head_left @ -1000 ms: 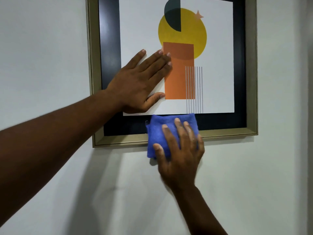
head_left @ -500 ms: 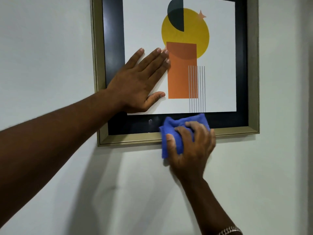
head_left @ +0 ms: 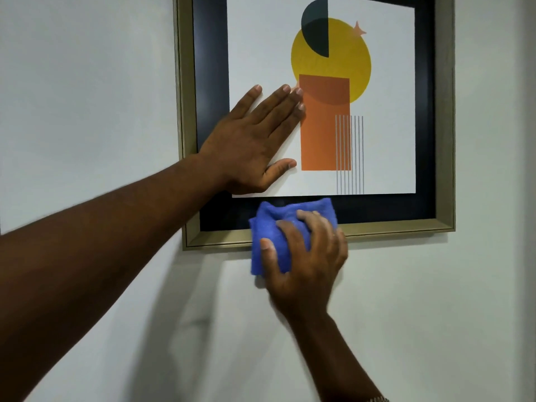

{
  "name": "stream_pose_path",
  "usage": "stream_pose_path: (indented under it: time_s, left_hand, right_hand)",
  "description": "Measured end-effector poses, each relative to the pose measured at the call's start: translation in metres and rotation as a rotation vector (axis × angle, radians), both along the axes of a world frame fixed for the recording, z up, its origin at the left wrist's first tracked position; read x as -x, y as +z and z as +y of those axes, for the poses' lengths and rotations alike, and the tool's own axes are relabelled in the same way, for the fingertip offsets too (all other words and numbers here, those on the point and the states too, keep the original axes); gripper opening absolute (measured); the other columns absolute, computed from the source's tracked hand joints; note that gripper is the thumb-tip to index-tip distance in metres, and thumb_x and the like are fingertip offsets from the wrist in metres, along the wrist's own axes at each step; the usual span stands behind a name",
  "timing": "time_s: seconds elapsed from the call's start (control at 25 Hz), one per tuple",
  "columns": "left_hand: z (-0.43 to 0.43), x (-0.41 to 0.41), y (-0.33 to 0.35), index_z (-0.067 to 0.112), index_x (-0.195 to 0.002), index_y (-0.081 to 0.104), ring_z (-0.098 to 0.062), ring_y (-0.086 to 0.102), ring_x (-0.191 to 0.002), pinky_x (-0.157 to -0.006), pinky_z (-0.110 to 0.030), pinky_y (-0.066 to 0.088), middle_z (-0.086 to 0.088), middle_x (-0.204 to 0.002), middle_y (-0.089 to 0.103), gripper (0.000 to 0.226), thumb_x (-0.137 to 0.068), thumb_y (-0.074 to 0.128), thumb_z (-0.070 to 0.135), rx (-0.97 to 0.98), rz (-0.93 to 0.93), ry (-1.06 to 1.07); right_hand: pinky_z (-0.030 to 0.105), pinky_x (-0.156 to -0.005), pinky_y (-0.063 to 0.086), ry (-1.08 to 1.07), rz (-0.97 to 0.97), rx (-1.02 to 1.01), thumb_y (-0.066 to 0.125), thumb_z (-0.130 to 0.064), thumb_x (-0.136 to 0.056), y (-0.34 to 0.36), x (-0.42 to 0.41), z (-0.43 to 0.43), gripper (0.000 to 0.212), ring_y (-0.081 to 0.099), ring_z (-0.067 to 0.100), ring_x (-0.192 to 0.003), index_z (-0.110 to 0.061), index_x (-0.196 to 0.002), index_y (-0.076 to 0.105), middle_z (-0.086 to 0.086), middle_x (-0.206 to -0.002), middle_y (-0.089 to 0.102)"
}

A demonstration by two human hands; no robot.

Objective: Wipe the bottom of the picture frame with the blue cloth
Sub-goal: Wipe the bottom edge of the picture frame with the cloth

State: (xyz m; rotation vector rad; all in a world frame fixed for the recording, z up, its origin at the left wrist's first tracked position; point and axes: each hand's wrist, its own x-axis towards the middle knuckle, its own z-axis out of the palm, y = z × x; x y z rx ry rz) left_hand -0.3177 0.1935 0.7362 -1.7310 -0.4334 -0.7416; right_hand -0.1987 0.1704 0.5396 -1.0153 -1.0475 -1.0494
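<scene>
Since a moment ago, your right hand (head_left: pixel 304 256) has slid the bunched blue cloth (head_left: pixel 271 236) leftward along the picture frame (head_left: pixel 406 226), gripping it against the bottom edge; your left hand (head_left: pixel 252 140) lies flat, fingers spread, on the print.

The blue cloth (head_left: pixel 271 236) looks like soft, fuzzy microfibre, bunched and matt. The picture frame (head_left: pixel 403 226) has a brushed, satin gold-ish finish, could be metal or painted wood, can't tell. Its inner black border (head_left: pixel 210 82) is glossy-ish. The wall (head_left: pixel 87 97) is smooth matt paint.
</scene>
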Motion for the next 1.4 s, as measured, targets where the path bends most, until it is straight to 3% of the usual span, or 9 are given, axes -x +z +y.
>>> stream_pose_path:
  time_s: [0.2, 0.32, 0.44, 0.56, 0.68, 0.88, 1.04, 1.24, 1.4]
  left_hand:
    - [-0.001, -0.001, 0.000, 0.008, -0.154, 0.004, -0.028, 0.003, -0.153, -0.125, -0.052, 0.009, -0.014, -0.165, 0.005, 0.080, -0.093, 0.016, 0.059, 0.006, -0.014, 0.007]
    - [-0.002, 0.001, 0.003, 0.009, -0.154, 0.004, -0.027, 0.003, -0.153, -0.125, -0.050, 0.008, -0.013, -0.165, 0.005, 0.077, -0.095, 0.017, 0.056, 0.026, 0.000, 0.013]
    - [-0.001, 0.003, 0.006, 0.010, -0.155, 0.006, -0.025, 0.004, -0.153, -0.126, -0.048, 0.008, -0.011, -0.166, 0.006, 0.070, -0.097, 0.014, 0.050, 0.031, 0.011, 0.010]
    - [0.000, 0.003, 0.004, 0.010, -0.154, 0.005, -0.026, 0.004, -0.153, -0.126, -0.048, 0.008, -0.011, -0.166, 0.006, 0.069, -0.098, 0.013, 0.049, 0.014, 0.016, 0.021]
    - [-0.001, 0.002, 0.004, 0.012, -0.155, 0.002, -0.025, 0.001, -0.153, -0.126, -0.048, 0.005, -0.010, -0.166, 0.003, 0.069, -0.097, 0.011, 0.050, 0.027, 0.002, 0.031]
    - [-0.002, 0.003, 0.004, 0.012, -0.155, 0.006, -0.024, 0.003, -0.153, -0.125, -0.048, 0.006, -0.009, -0.166, 0.005, 0.067, -0.097, 0.014, 0.046, 0.051, 0.004, 0.014]
    - [-0.001, 0.005, 0.005, 0.011, -0.155, 0.007, -0.025, 0.005, -0.153, -0.125, -0.049, 0.008, -0.011, -0.165, 0.007, 0.069, -0.096, 0.011, 0.047, 0.025, 0.008, 0.025]
    - [-0.001, 0.002, 0.003, 0.011, -0.155, 0.003, -0.025, 0.002, -0.153, -0.125, -0.050, 0.008, -0.011, -0.166, 0.004, 0.070, -0.096, 0.010, 0.049, 0.017, 0.006, 0.071]
    - [-0.001, 0.000, 0.003, 0.013, -0.155, 0.002, -0.026, 0.002, -0.153, -0.125, -0.051, 0.009, -0.011, -0.166, 0.004, 0.069, -0.096, 0.013, 0.048, 0.023, -0.020, 0.091]
  right_hand:
    - [0.065, -0.111, 0.029, 0.010, 0.303, -0.044, 0.046, -0.045, -0.094, 0.011, -0.008, 0.000, 0.037, 0.047, 0.033, -0.131, -0.021, -0.115, 0.063, 0.013, -0.132, 0.059]
    - [0.056, -0.121, 0.013, -0.035, 0.122, 0.063, 0.037, -0.057, -0.096, 0.010, 0.047, 0.007, 0.046, 0.036, 0.029, -0.141, -0.034, -0.132, 0.055, 0.005, -0.145, 0.050]
    - [0.054, -0.120, 0.015, -0.035, -0.002, 0.126, 0.039, -0.061, -0.095, -0.001, 0.035, 0.004, 0.048, 0.035, 0.026, -0.142, -0.036, -0.132, 0.055, 0.003, -0.147, 0.050]
    - [0.062, -0.116, 0.023, -0.071, 0.163, 0.089, 0.041, -0.057, -0.095, -0.002, -0.008, -0.002, 0.047, 0.036, 0.029, -0.142, -0.032, -0.131, 0.057, 0.006, -0.147, 0.050]
    - [0.062, -0.117, 0.020, -0.048, 0.322, 0.068, 0.041, -0.054, -0.094, 0.010, 0.004, -0.001, 0.048, 0.035, 0.030, -0.142, -0.028, -0.130, 0.059, 0.007, -0.146, 0.051]
    - [0.057, -0.119, 0.009, -0.059, -0.060, 0.198, 0.031, -0.061, -0.097, 0.005, 0.084, 0.004, 0.052, 0.030, 0.027, -0.145, -0.034, -0.138, 0.049, 0.003, -0.151, 0.044]
    - [0.058, -0.115, 0.023, -0.118, -0.161, 0.202, 0.033, -0.063, -0.097, 0.008, 0.044, -0.001, 0.051, 0.040, 0.026, -0.141, -0.035, -0.136, 0.051, 0.004, -0.147, 0.051]
    - [0.064, -0.116, 0.019, -0.118, 0.078, 0.130, 0.029, -0.058, -0.098, 0.006, -0.069, -0.012, 0.051, 0.035, 0.030, -0.141, -0.033, -0.138, 0.047, 0.011, -0.149, 0.046]
    - [0.064, -0.119, 0.013, -0.022, 0.343, 0.076, 0.030, -0.052, -0.100, 0.011, -0.062, -0.007, 0.048, 0.030, 0.029, -0.145, -0.031, -0.136, 0.053, 0.010, -0.150, 0.045]
